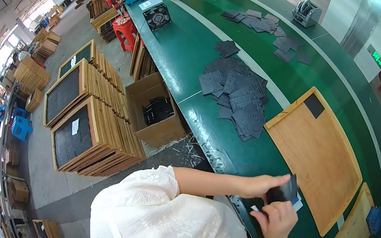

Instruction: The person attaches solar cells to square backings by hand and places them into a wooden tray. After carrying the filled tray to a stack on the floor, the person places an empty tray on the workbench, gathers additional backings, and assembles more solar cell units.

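Observation:
Near the table's front edge, my left hand [265, 184] has its fingers around the upper side of a dark flat piece [283, 191]. My right hand [278, 219] grips the lower side of the same piece, close to my left hand. A small white bit [255, 208] shows by my right thumb. Beyond my hands lies a wooden tray [322, 165] with one dark square [313, 106] near its far corner. A large heap of dark square pieces [239, 92] spreads over the green table [176, 52].
An open cardboard box [160, 139] with black parts stands beside the table, near stacked wooden trays [105, 150]. A small fan [157, 17], more dark pieces [287, 43] and a tape dispenser [306, 13] lie farther off. Another wooden tray [349, 234] is at the right.

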`<state>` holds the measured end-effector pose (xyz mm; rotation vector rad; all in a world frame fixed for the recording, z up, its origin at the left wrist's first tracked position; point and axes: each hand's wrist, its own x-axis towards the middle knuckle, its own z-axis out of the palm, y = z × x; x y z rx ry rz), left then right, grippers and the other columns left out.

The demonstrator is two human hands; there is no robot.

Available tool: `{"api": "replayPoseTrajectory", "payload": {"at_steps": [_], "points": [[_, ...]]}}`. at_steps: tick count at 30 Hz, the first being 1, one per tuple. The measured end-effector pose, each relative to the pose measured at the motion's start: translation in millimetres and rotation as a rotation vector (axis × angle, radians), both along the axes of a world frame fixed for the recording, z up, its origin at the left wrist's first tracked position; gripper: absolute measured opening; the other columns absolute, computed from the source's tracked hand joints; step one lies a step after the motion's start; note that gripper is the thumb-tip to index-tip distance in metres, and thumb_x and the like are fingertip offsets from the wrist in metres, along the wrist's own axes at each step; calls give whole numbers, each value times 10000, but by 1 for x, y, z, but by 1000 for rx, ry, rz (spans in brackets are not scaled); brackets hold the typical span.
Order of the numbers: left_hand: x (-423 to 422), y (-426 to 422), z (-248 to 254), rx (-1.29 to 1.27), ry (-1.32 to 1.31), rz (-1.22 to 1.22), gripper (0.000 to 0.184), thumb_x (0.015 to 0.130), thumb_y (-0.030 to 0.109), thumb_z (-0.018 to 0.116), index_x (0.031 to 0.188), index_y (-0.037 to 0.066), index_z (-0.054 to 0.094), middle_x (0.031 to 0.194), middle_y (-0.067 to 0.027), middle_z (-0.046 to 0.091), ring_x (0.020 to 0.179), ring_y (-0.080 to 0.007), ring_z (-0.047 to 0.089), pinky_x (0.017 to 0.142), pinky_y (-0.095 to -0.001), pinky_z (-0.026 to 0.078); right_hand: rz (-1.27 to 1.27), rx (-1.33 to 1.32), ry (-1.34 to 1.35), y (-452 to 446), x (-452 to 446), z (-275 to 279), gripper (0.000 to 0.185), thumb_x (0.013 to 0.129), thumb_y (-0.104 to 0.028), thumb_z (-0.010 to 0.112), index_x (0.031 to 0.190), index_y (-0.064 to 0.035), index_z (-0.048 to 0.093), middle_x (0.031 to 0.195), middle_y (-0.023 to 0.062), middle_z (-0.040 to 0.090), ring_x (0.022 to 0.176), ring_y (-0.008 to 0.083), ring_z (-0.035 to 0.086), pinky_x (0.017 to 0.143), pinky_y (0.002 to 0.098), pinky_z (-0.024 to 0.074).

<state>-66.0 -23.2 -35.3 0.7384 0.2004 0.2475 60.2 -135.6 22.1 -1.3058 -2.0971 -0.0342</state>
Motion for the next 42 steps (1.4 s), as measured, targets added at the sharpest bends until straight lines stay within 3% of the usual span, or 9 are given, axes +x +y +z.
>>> {"api": "replayPoseTrajectory", "payload": {"at_steps": [4,9,11,12,14,19,23,26,42], "points": [[-9,24,18,-91,-55,118,623,1021,599,329,1486,186,329,1169,-154,635,990,-267,683,698,-349,553,-26,-63,43,-11,-15,1,409,665,-367,838,865,-97,605,762,51,579,667,275,562,546,378,430],[-7,36,20,-197,-108,138,618,972,561,494,1455,208,337,1317,-226,542,1132,-453,615,872,-544,563,-33,-240,167,-25,-26,-31,266,710,-153,759,964,-99,704,748,7,642,632,187,593,519,333,463],[-9,40,24,-172,-144,143,622,963,383,581,1483,212,286,1414,-241,453,1204,-488,558,938,-569,535,-39,-256,258,-30,-22,-39,292,696,-138,775,978,-102,710,761,9,662,647,176,607,533,326,480],[-9,40,30,-183,-133,168,709,902,238,680,1464,219,249,1371,-182,461,1181,-478,573,913,-606,521,-54,-286,342,-33,-16,-39,299,682,-143,796,966,-109,709,770,13,667,659,176,614,541,323,490],[-10,40,31,-119,-151,158,920,788,-28,697,1515,208,185,1399,-195,431,1244,-483,529,983,-591,502,-264,-212,326,-36,4,-38,389,649,-152,854,1008,-118,708,748,23,658,639,212,608,559,317,496],[1,31,39,64,-82,224,1081,646,-218,597,1547,199,169,1441,-222,422,1255,-555,489,989,-620,493,-534,-170,234,-31,50,-31,562,643,-218,875,1149,-126,648,1104,62,688,984,296,641,810,381,545],[11,34,36,62,-93,169,1033,731,-284,510,1535,206,84,1404,-204,426,1263,-463,522,995,-548,522,-466,-243,174,-23,58,-40,691,600,-263,878,1226,-152,607,1224,27,655,1145,264,603,837,375,557],[14,37,33,114,-71,184,1012,742,-270,527,1530,203,105,1391,-204,440,1255,-444,534,985,-546,531,-450,-320,168,-17,58,-40,678,631,-306,868,1230,-128,606,1249,45,648,1155,290,590,894,391,541],[16,40,16,198,-4,250,992,733,-259,561,1530,148,132,1342,-174,479,1202,-320,578,985,-495,537,-442,-341,102,-17,63,-46,672,629,-289,848,1240,-147,608,1240,23,622,1169,241,572,831,373,564]]}}
